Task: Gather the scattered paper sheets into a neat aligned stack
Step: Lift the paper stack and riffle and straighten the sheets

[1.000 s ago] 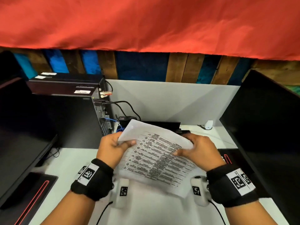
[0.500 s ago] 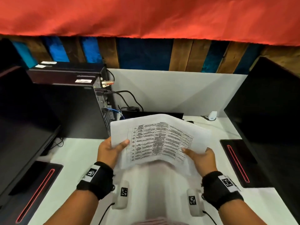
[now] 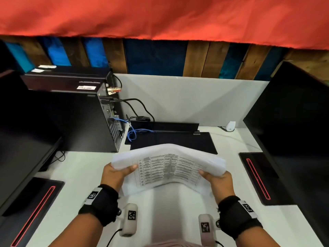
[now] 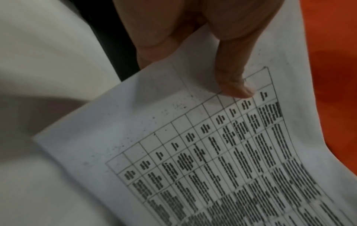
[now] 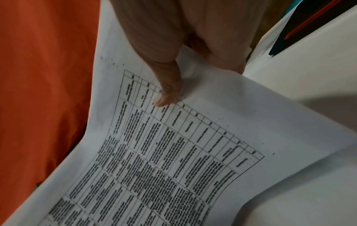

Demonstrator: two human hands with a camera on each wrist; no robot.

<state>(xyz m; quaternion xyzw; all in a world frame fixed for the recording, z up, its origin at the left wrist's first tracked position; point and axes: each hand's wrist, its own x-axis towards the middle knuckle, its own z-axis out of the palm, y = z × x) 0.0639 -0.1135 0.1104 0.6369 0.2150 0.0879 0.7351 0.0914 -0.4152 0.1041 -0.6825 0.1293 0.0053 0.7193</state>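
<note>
A red cloth [image 3: 160, 16] hangs across the top, above a white surface [image 3: 85, 175] flanked by a black computer tower [image 3: 74, 118] and a dark monitor [image 3: 293, 122]. Above the surface, lifted clear of it, a bowed bundle of paper sheets [image 3: 169, 168] with a printed table is held at both side edges. The left hand [image 3: 115, 175] pinches its left edge, thumb on top; the right hand [image 3: 219, 182] pinches the right edge likewise.

White desk [image 3: 74, 175], wood-plank wall [image 3: 195, 57]
</note>
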